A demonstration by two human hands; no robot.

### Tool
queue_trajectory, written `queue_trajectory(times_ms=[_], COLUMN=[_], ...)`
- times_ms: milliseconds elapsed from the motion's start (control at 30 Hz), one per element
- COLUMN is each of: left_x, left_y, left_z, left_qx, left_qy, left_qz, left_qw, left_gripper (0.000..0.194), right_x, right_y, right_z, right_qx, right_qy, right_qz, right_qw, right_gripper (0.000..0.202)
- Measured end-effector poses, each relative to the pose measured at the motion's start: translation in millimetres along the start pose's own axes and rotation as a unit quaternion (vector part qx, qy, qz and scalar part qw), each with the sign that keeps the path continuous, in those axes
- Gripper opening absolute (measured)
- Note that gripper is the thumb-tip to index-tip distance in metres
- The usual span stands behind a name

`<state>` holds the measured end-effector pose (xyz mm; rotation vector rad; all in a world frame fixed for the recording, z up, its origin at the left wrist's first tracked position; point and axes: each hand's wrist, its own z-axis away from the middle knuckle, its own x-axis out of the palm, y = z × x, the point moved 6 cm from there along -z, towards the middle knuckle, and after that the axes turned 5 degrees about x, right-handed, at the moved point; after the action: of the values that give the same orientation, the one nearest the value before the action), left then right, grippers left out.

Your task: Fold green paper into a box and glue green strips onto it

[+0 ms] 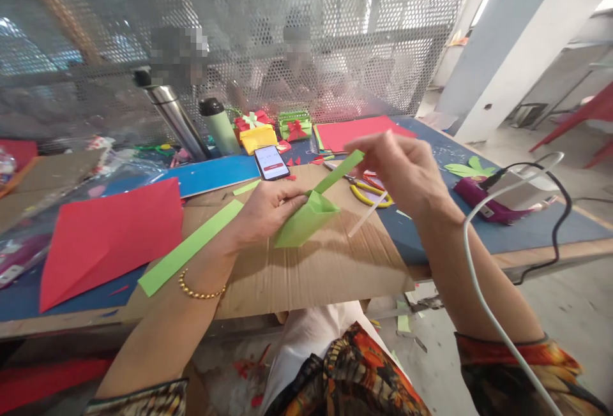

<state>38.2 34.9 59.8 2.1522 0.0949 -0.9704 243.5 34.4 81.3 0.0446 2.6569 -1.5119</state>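
My left hand (265,208) is closed on the back edge of a small green paper box (306,223), tilted above the cardboard sheet (258,282). A narrow green paper strip (338,172) rises from the box's back corner toward the right. At its upper end, the fingers of my right hand (400,170) are pinched together on the strip. Whether the strip is joined to the box is hidden near my left fingertips. A longer green paper strip (191,247) lies beside my left forearm. Yellow-handled scissors (366,196) rest behind my right hand, with a thin pale stick (368,213) nearby.
Red paper (115,234) lies at left, and another red sheet (357,130) at the back. A phone (272,163), a green bottle (220,126), a steel flask (175,119) and small paper boxes (257,138) stand behind. A white cable (472,263) hangs across my right forearm.
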Motion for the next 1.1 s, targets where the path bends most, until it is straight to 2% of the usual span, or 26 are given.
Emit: queue_trajectory(times_ms=[100,167,233,300,400,467,533,700,900,1000,1100], left_x=[-0.7,-0.1,0.0,-0.6,-1.1,-0.2,1.0,0.1,-4.6,-7.4,-8.7], left_y=[-1.8,-2.5,-2.4,-1.8,-1.1,-1.0,-1.3,-5.3,-10.0,-10.5,-9.7], left_z=[-0.5,-0.9,-1.4,-1.7,-2.1,-2.3,-2.4,-2.3,-3.0,-2.9,-2.6], left_qx=[0.004,0.003,0.001,-0.001,0.004,0.015,0.027,0.035,0.040,0.053,0.073], left_qy=[0.009,0.011,0.014,0.019,0.027,0.028,0.032,0.066,0.090,0.109,0.121], left_qz=[-0.004,0.003,0.006,0.008,0.025,0.028,0.014,-0.029,-0.051,-0.069,-0.088], left_qw=[1.000,1.000,1.000,1.000,0.999,0.999,0.999,0.997,0.994,0.990,0.986], left_gripper=[0.038,0.038,0.038,0.038,0.042,0.042,0.042,0.043,0.047,0.046,0.045], right_x=[-34.7,-52.6,-68.1,-80.4,-90.8,-93.5,-91.9,-83.6,-86.5,-91.8,-96.8], right_y=[-2.8,0.3,2.3,3.3,14.2,25.5,35.0,55.0,73.4,76.3,67.6], right_z=[-4.7,-5.3,-2.7,2.8,13.3,21.6,27.9,32.8,31.7,33.0,33.0], right_qx=[-0.030,-0.012,0.007,0.032,0.126,0.192,0.224,0.227,0.217,0.225,0.229], right_qy=[0.141,0.173,0.175,0.160,0.083,0.025,-0.010,-0.044,-0.061,-0.032,0.036], right_qz=[0.042,0.115,0.230,0.394,0.624,0.699,0.723,0.725,0.724,0.711,0.684], right_qw=[0.989,0.978,0.957,0.905,0.766,0.688,0.654,0.649,0.652,0.665,0.692], right_gripper=[0.028,0.017,0.013,0.016,0.030,0.039,0.040,0.035,0.036,0.036,0.031])
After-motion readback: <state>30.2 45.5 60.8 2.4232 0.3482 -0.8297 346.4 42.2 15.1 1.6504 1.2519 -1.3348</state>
